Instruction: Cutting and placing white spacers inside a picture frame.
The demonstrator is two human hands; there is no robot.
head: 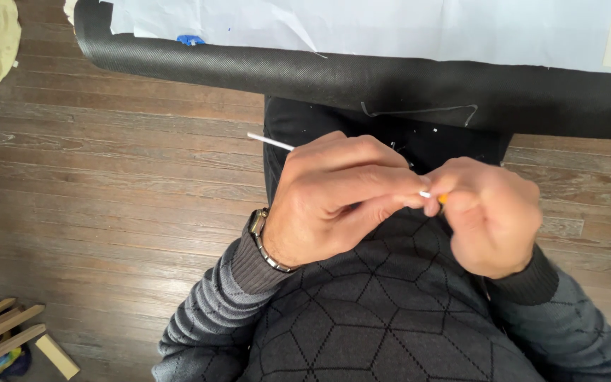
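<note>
Head view: both hands, left hand [334, 198] and right hand [493, 216], pinch a thin white stick [270, 141].

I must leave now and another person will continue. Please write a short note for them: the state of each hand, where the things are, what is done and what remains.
Left hand: closed around a thin white stick, whose free end pokes out past the knuckles to the upper left.
Right hand: fingertips pinched on the stick's other end, where a small orange tip shows.
Both hands meet in front of the chest, above the lap.
Black fabric roll lies across the table edge, with white paper behind it.
Done: stick held at both ends.
Left: cannot tell from this view.
</note>
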